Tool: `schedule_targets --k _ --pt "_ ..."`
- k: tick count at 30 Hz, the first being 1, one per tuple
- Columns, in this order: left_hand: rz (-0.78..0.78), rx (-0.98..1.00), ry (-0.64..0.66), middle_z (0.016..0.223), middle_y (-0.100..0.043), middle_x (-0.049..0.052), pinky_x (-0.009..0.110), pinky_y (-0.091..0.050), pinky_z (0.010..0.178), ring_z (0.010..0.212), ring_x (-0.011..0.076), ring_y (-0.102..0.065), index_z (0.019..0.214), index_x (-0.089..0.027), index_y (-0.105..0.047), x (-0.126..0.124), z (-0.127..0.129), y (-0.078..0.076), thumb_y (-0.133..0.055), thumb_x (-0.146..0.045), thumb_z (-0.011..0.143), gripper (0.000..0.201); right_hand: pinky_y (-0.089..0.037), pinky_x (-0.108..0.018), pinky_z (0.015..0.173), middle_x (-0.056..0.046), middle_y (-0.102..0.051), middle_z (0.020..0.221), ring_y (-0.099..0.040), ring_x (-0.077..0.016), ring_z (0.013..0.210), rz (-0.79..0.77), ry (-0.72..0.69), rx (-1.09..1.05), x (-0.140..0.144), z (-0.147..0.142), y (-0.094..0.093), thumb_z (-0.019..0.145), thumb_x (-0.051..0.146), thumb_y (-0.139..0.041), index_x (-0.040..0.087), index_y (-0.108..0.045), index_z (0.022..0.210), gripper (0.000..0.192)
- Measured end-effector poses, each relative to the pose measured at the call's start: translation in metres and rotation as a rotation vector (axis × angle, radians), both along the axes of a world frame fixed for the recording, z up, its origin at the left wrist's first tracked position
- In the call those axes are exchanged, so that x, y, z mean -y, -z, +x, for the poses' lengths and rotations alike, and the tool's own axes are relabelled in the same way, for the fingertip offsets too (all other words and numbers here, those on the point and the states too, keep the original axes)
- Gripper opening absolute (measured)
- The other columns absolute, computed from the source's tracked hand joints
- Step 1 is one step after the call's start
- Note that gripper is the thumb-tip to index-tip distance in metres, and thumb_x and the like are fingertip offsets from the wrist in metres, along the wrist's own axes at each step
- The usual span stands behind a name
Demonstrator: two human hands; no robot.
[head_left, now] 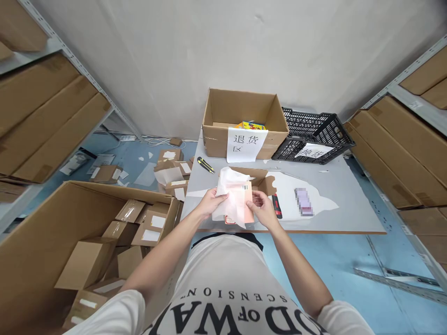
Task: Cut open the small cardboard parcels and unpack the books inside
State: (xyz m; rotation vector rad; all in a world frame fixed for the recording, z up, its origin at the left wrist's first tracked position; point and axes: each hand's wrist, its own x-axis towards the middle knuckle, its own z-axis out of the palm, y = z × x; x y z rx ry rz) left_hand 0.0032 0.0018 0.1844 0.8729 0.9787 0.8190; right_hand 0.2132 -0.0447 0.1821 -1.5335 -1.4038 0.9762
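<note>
Between my hands, over the table's front edge, is a pale orange box with a barcode near its top. Thin white wrapping paper covers much of its left side. My left hand is closed on the paper at the left. At the box's right edge, my right hand grips with the thumb in front. Just behind stands an open small cardboard box, partly hidden by what I hold. A red and black tool lies beside my right hand, and a yellow and black utility knife lies farther left.
At the table's back stand a labelled cardboard box holding a yellow package and a black plastic crate. A blurred purple item lies on the right. A large carton with several small boxes stands left; loaded shelves flank both sides.
</note>
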Motion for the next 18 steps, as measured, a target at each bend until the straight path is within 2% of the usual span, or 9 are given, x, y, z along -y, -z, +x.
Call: schedule_targets --k 3,7,12,18 --pt "-0.013 0.007 -0.002 0.086 -0.071 0.007 0.034 -0.052 0.069 0.077 0.0228 -0.066 0.096 -0.014 -0.064 0.002 0.002 0.003 -0.079 -0.044 0.058 0.051 -0.052 -0.035 0.074 -0.010 -0.063 0.103 -0.060 -0.0197 0.087 -0.061 0.044 -0.094 0.000 0.002 0.005 0.069 0.039 -0.068 0.019 -0.054 0.108 0.047" --pt "-0.014 0.034 -0.017 0.090 -0.071 0.008 0.033 -0.052 0.071 0.078 0.0222 -0.066 0.095 -0.013 -0.065 -0.001 0.001 0.004 -0.080 -0.042 0.058 0.050 -0.052 -0.035 0.072 -0.005 -0.067 0.088 -0.064 -0.0197 0.080 -0.183 -0.061 -0.373 -0.003 0.004 0.004 0.069 0.041 -0.068 0.021 -0.052 0.101 0.041" --pt "0.007 -0.006 -0.008 0.090 -0.071 0.010 0.032 -0.051 0.068 0.076 0.0217 -0.066 0.089 -0.010 -0.067 -0.012 -0.011 0.003 -0.079 -0.043 0.057 0.048 -0.052 -0.032 0.066 0.000 -0.066 0.076 -0.065 -0.0183 0.073 -0.229 -0.111 -0.474 -0.011 -0.002 -0.004 0.069 0.040 -0.069 0.024 -0.050 0.096 0.036" --pt "0.043 -0.036 -0.006 0.088 -0.072 0.010 0.030 -0.051 0.067 0.076 0.0210 -0.065 0.085 -0.010 -0.069 -0.028 -0.024 -0.005 -0.078 -0.043 0.059 0.043 -0.051 -0.028 0.059 -0.002 -0.068 0.088 -0.064 -0.0167 0.073 -0.228 -0.136 -0.545 -0.022 -0.008 -0.013 0.073 0.040 -0.066 0.025 -0.050 0.098 0.033"
